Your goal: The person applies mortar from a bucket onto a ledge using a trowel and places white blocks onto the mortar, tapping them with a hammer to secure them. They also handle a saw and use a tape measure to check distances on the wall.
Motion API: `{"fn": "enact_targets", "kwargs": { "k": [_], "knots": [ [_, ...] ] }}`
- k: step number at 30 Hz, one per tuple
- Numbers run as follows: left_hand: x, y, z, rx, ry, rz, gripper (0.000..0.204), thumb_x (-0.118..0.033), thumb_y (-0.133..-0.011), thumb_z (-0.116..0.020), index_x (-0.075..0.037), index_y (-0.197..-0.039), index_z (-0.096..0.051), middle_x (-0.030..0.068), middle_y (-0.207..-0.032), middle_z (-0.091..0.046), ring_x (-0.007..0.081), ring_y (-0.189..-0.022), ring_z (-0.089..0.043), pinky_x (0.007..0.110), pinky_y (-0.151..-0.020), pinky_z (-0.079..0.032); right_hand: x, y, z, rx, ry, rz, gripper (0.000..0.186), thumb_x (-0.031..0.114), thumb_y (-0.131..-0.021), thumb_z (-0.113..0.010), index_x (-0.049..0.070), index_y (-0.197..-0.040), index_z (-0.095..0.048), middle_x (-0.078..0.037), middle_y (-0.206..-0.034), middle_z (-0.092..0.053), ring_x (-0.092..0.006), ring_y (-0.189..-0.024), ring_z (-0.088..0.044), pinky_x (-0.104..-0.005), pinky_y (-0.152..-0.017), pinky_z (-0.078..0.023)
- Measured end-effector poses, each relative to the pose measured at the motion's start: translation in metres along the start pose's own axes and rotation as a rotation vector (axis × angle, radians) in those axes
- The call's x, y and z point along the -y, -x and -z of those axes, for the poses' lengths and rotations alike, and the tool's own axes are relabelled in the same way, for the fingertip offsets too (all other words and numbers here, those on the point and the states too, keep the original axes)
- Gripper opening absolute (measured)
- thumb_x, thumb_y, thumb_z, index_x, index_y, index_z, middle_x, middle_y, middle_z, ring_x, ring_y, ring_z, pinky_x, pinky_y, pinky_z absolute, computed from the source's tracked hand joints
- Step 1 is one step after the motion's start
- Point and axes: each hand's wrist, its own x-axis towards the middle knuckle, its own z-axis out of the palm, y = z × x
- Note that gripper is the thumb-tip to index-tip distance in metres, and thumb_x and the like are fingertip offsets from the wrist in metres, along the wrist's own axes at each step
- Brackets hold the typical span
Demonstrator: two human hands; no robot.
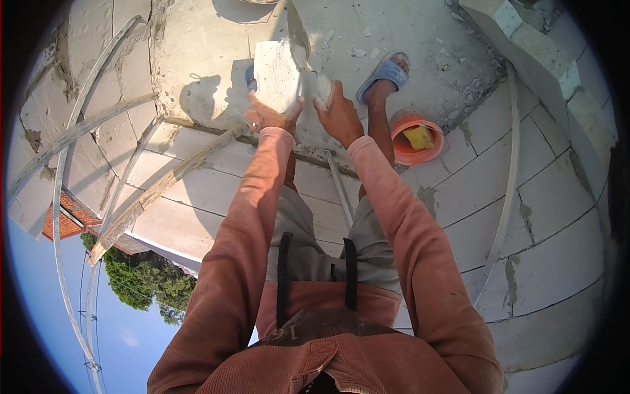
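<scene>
A white building block (277, 75) stands out in front of me, pale and pitted on its face. My left hand (272, 117) is closed round its near end, thumb on the right side and fingers on the left. My right hand (340, 115) grips the pale handle of a trowel (298, 38). The trowel's metal blade points away from me and lies along the block's far right edge; whether it touches the block I cannot tell.
An orange bucket (420, 156) with a yellow sponge (419, 136) stands right of my sandalled foot (387, 77). Rubble (472, 98) lies along the floor's right edge. Block walls rise on both sides. A wooden batten (164, 187) and metal bars (72, 131) slant at the left.
</scene>
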Motion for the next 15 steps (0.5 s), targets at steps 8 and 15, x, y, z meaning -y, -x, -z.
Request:
{"fn": "enact_targets", "kwargs": {
  "k": [8, 15],
  "knots": [
    [0.013, -0.010, -0.004, -0.026, 0.135, -0.048, 0.126, -0.050, -0.058, -0.087, -0.016, -0.155, -0.013, 0.0227, -0.140, -0.030, 0.0466, -0.130, -0.034, 0.058, -0.106, -0.039, -0.014, -0.017, 0.025, 0.038, 0.112, -0.252, 0.045, 0.028, -0.096, -0.063, -0.005, -0.118, -0.042, -0.032, -0.096, -0.066, -0.0491, -0.088, -0.067, -0.0525, -0.076, -0.053],
    [0.016, -0.006, -0.003, -0.023, 0.110, -0.020, 0.125, -0.047, -0.059, -0.091, -0.015, -0.154, -0.016, 0.0255, -0.140, -0.030, 0.0418, -0.125, -0.042, 0.051, -0.108, -0.038, 0.013, -0.017, 0.035, -0.320, -0.410, -0.067, 0.048, 0.032, -0.099, -0.062, -0.004, -0.122, -0.041, -0.022, -0.089, -0.064, -0.0311, -0.070, -0.062, -0.0424, -0.068, -0.052]
  ]
}}
